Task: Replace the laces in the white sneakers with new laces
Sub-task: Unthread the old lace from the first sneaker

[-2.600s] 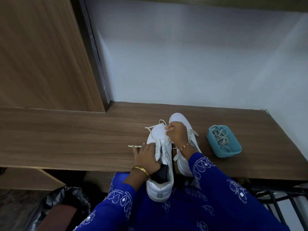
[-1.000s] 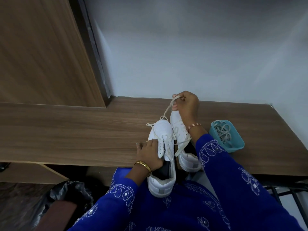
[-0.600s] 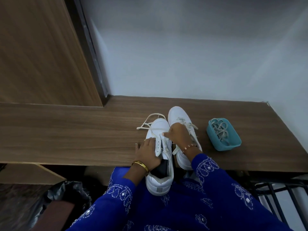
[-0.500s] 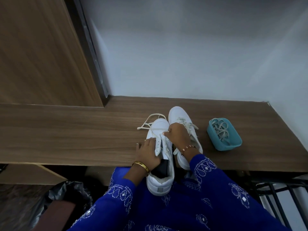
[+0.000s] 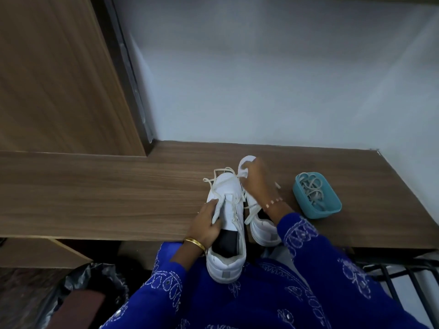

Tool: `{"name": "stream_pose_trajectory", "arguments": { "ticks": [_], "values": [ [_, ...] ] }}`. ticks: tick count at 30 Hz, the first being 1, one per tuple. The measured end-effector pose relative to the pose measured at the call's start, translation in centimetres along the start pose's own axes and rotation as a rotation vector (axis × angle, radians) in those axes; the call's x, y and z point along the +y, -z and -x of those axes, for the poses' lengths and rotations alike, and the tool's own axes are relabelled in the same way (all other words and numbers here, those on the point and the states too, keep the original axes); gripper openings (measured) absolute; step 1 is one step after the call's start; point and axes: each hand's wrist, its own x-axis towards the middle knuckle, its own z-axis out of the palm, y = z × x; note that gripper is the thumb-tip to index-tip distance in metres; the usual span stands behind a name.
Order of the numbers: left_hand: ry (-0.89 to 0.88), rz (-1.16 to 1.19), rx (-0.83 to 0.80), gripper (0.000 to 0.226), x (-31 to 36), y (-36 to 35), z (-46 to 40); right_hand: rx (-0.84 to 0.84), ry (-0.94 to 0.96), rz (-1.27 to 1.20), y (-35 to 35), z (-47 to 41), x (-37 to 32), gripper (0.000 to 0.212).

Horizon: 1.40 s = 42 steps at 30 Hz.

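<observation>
1. Two sneakers stand side by side on the wooden desk point(image 5: 95, 200), toes toward the wall point(image 5: 273, 79).
2. The left sneaker point(image 5: 228, 224) overhangs the desk's near edge, heel above the person's lap.
3. The right sneaker point(image 5: 261, 224) sits just beside it, farther back.
4. The left hand point(image 5: 206, 224) rests on the left sneaker's left side.
5. The right hand point(image 5: 259, 184) lies over the right sneaker.
6. A tub point(image 5: 330, 210) stands right of the sneakers, with laces point(image 5: 311, 188) in it.
7. A cabinet panel point(image 5: 59, 74) rises behind the desk's left part.
</observation>
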Motion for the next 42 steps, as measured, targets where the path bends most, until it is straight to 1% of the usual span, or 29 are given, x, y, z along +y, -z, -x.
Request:
{"name": "stream_pose_trajectory", "arguments": {
  "ticks": [1, 2, 5, 7, 11, 15, 17, 18, 19, 20, 22, 24, 26, 28, 31, 35, 38, 40, 42],
  "values": [
    [0.003, 0.019, 0.005, 0.073, 0.1, 0.0, 0.1, -0.016, 0.047, 0.035, -0.6, 1.1, -0.3, 0.018],
    [0.003, 0.033, 0.011, 0.073, 0.1, 0.0, 0.1, -0.057, 0.083, 0.081, -1.4, 2.0, -0.6, 0.017],
    [0.001, 0.051, 0.023, 0.071, 0.2, 0.0, 0.2, -0.179, 0.179, 0.284, -3.7, 3.7, -1.2, 0.021],
    [-0.003, 0.05, 0.024, 0.071, 0.3, 0.0, 0.2, -0.177, 0.185, 0.376, -4.4, 4.1, -1.5, 0.021],
    [-0.008, 0.048, 0.018, 0.072, 0.2, 0.1, 0.3, -0.111, 0.128, 0.422, -4.5, 3.6, -2.0, 0.025],
    [-0.031, 0.04, 0.034, 0.07, 0.3, 0.1, 0.3, -0.15, 0.098, 0.384, -4.4, 3.1, -2.1, 0.024],
    [-0.044, 0.025, 0.032, 0.069, 0.5, 0.2, 0.2, -0.177, 0.07, 0.303, -4.3, 2.5, -2.0, 0.014],
    [-0.051, 0.013, 0.028, 0.068, 0.5, 0.2, 0.2, -0.208, 0.057, 0.243, -4.2, 2.1, -1.8, 0.015],
    [-0.059, -0.004, 0.019, 0.068, 0.4, 0.3, 0.2, -0.25, 0.04, 0.176, -4.2, 1.6, -1.5, 0.025],
    [-0.065, -0.03, 0.01, 0.068, 0.3, 0.4, 0.0, -0.304, 0.018, 0.122, -3.9, 1.2, -1.4, 0.03],
    [-0.071, -0.123, -0.013, 0.069, 0.0, 0.5, -0.5, -0.347, -0.056, -0.004, -3.2, 0.4, -1.1, 0.022],
    [-0.073, -0.251, -0.036, 0.07, 0.0, 0.5, -0.9, -0.355, -0.122, -0.188, -1.9, 0.1, -1.4, 0.02],
    [-0.079, -0.371, -0.058, 0.073, 0.2, 0.5, -1.2, -0.354, -0.189, -0.424, 0.0, -0.1, -2.4, 0.015],
    [-0.088, -0.442, -0.074, 0.073, 0.4, 0.4, -1.2, -0.351, -0.234, -0.639, 2.1, -0.3, -3.7, 0.018],
    [-0.11, -0.497, -0.068, 0.07, 0.7, 0.3, -1.1, -0.28, -0.189, -0.862, 5.1, -0.9, -5.8, 0.024],
    [-0.114, -0.513, -0.068, 0.069, 0.6, 0.2, -1.2, -0.174, -0.031, -1.065, 9.3, -1.7, -8.5, 0.027],
    [-0.112, -0.508, -0.062, 0.067, 0.5, 0.1, -1.2, -0.071, 0.045, -1.355, 12.3, -2.3, -10.1, 0.025],
    [-0.115, -0.495, -0.053, 0.066, 0.5, 0.0, -1.2, 0.003, 0.094, -1.38, 13.6, -2.9, -10.7, 0.024],
    [-0.111, -0.483, -0.056, 0.067, 0.5, 0.1, -1.2, 0.011, 0.088, -1.315, 13.6, -3.2, -10.7, 0.023]
  ]
}}
